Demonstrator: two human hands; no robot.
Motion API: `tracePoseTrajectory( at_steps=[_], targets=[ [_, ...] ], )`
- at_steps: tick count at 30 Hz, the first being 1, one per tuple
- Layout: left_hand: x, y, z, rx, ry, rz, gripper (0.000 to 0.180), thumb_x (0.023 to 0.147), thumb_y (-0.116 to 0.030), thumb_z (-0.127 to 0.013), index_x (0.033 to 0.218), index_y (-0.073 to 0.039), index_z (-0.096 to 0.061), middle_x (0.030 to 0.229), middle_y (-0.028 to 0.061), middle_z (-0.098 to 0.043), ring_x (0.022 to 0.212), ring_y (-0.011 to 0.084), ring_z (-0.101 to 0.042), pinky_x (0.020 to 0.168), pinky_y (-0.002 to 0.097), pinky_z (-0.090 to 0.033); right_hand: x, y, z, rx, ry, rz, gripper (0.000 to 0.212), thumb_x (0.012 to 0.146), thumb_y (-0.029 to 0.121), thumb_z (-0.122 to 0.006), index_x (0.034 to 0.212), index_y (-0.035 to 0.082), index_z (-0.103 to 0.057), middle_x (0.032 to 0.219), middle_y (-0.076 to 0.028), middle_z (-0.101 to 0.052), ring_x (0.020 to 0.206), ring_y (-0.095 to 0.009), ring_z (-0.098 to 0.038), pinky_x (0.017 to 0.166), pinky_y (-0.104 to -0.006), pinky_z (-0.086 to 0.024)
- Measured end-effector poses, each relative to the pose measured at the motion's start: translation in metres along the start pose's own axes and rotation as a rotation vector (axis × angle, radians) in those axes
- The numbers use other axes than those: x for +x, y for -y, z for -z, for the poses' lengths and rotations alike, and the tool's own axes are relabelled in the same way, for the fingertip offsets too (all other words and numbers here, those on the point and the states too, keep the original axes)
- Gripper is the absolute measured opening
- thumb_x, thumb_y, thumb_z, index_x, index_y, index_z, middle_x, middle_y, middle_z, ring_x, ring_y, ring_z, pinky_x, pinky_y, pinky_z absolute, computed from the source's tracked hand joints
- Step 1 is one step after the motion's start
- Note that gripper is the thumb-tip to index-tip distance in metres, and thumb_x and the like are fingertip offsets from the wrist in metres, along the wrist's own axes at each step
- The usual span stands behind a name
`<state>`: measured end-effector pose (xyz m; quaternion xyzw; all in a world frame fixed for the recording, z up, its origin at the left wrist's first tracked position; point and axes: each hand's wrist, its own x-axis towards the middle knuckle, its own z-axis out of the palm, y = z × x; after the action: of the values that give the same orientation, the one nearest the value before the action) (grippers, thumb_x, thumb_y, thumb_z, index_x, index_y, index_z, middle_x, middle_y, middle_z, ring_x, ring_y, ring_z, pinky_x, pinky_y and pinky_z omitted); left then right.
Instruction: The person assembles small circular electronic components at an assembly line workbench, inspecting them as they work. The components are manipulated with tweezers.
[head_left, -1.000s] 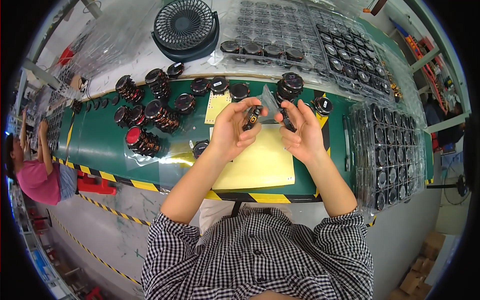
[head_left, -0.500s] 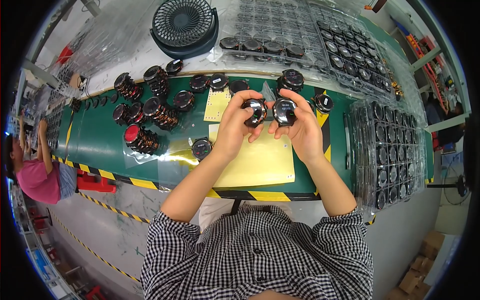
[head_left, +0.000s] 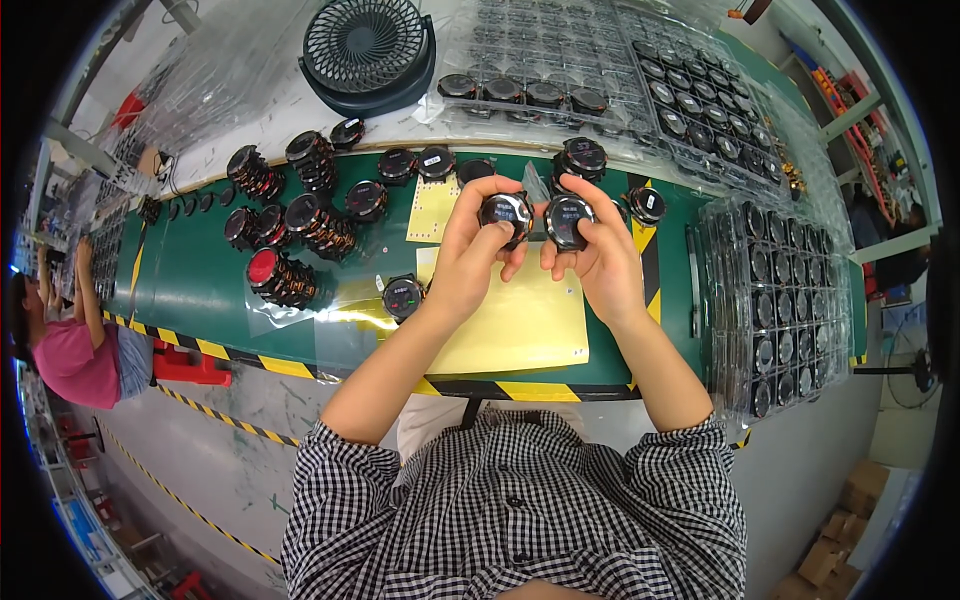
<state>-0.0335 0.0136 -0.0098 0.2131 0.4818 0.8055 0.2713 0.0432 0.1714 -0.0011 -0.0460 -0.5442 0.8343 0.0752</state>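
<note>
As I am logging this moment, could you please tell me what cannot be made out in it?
- Backs of the left-hand watch and right-hand watch: head view, turned away from the camera.
- Part of the yellow sheet: head view, covered by the left forearm.
- What the co-worker handles: head view, too small.

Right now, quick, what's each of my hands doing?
Left hand: closed, holding a round black smartwatch, screen lit.
Right hand: closed, holding a second round black smartwatch, screen also lit.
</note>
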Motion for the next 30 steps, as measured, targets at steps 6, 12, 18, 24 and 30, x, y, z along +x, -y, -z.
tracePoseTrajectory(
  at_steps=[6, 12, 18, 24, 30],
  targets=[
    [0.001, 0.004, 0.000, 0.002, -0.044, -0.026, 0.033, 0.092, -0.002, -0.043, 0.124, -0.007, -0.040, 0.108, 0.0131, -0.060, 0.064, 0.0088, -0.051, 0.052, 0.0220, -0.042, 0.004, -0.002, 0.006, 0.219, 0.044, -0.100, 0.050, 0.099, 0.033, -0.032, 0.140, 0.006, -0.035, 0.116, -0.014, -0.058, 0.078, -0.024, -0.060, 0.062, -0.0295, -0.047],
    [0.003, 0.013, -0.001, 0.255, -0.157, -0.224, 0.031, 0.083, -0.002, -0.062, 0.111, -0.006, -0.048, 0.112, 0.0117, -0.055, 0.088, 0.0137, -0.058, 0.066, 0.0249, -0.048, 0.006, -0.004, 0.010, 0.503, 0.054, -0.269, 0.041, 0.098, 0.034, -0.038, 0.131, 0.010, -0.043, 0.116, -0.014, -0.058, 0.086, -0.024, -0.057, 0.070, -0.0308, -0.044],
    [0.008, 0.020, 0.014, 0.727, -0.122, -0.493, 0.026, 0.079, 0.001, -0.064, 0.101, -0.004, -0.051, 0.120, 0.0089, -0.050, 0.093, 0.0089, -0.054, 0.067, 0.0188, -0.045, 0.004, -0.010, 0.016, 0.563, 0.131, -0.248, 0.037, 0.098, 0.030, -0.039, 0.131, 0.012, -0.043, 0.123, -0.018, -0.055, 0.094, -0.027, -0.054, 0.075, -0.0303, -0.043],
    [0.005, 0.017, 0.005, 0.503, -0.172, -0.324, 0.026, 0.079, 0.003, -0.063, 0.100, -0.004, -0.051, 0.118, 0.0087, -0.051, 0.102, 0.0108, -0.050, 0.084, 0.0229, -0.042, 0.004, -0.006, 0.010, 0.532, 0.069, -0.238, 0.037, 0.096, 0.030, -0.042, 0.129, 0.012, -0.042, 0.120, -0.017, -0.056, 0.090, -0.024, -0.054, 0.073, -0.0297, -0.043],
    [0.008, 0.020, 0.011, 0.650, -0.139, -0.455, 0.026, 0.079, 0.004, -0.063, 0.100, -0.004, -0.051, 0.114, 0.0083, -0.052, 0.098, 0.0095, -0.050, 0.077, 0.0199, -0.042, 0.005, -0.011, 0.016, 0.554, 0.157, -0.212, 0.037, 0.099, 0.029, -0.038, 0.132, 0.013, -0.042, 0.124, -0.020, -0.054, 0.096, -0.027, -0.052, 0.077, -0.0306, -0.042]
  ],
)
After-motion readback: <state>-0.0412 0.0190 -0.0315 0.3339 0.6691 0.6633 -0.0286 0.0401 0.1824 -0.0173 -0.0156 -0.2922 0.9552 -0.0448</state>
